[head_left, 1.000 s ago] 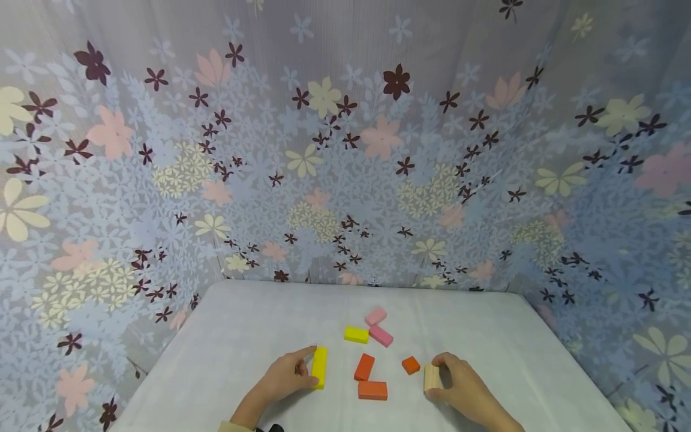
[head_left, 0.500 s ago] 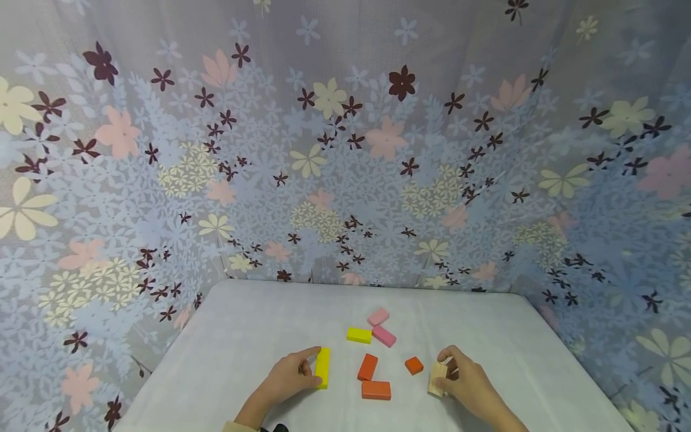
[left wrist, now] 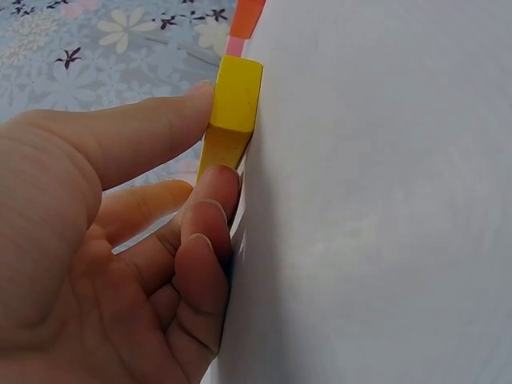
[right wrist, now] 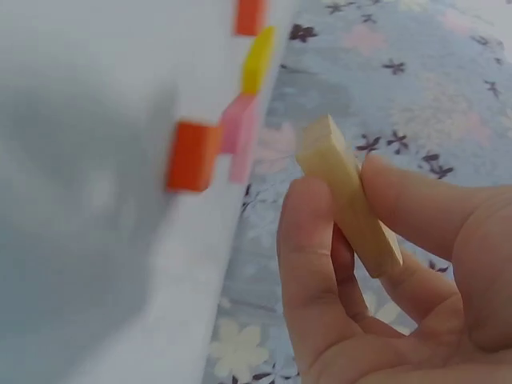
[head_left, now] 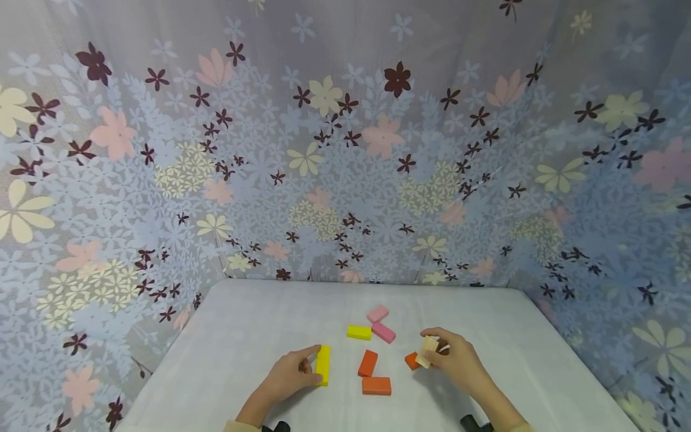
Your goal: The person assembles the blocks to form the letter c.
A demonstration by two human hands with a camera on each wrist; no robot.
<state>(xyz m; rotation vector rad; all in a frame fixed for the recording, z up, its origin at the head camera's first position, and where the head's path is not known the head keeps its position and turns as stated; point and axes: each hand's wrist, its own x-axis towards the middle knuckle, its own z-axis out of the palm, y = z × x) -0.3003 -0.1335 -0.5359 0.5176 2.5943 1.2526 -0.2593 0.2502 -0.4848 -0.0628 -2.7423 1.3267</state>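
My right hand (head_left: 457, 360) pinches a plain wooden block (right wrist: 344, 188) between thumb and fingers, raised off the table. In the head view that block partly overlaps a small orange block (head_left: 412, 360) behind it. On the left, a long yellow block (head_left: 323, 365) lies on the white cloth, its length running away from me. My left hand (head_left: 290, 377) holds it by its ends, thumb at the near end and a finger at the far one. In the left wrist view the thumb presses the yellow block (left wrist: 237, 96) near its end, other fingers curled below.
Two red-orange blocks (head_left: 368, 363) lie between the hands, nearly corner to corner. Farther back are a shorter yellow block (head_left: 358, 332) and two pink blocks (head_left: 384, 332). A flowered curtain (head_left: 345, 180) hangs behind the table (head_left: 259, 312) and down both sides.
My right hand has picked the wooden block up off the table, tilted it, and carried it left and away from me toward the small orange block. My left hand stays at the yellow block.
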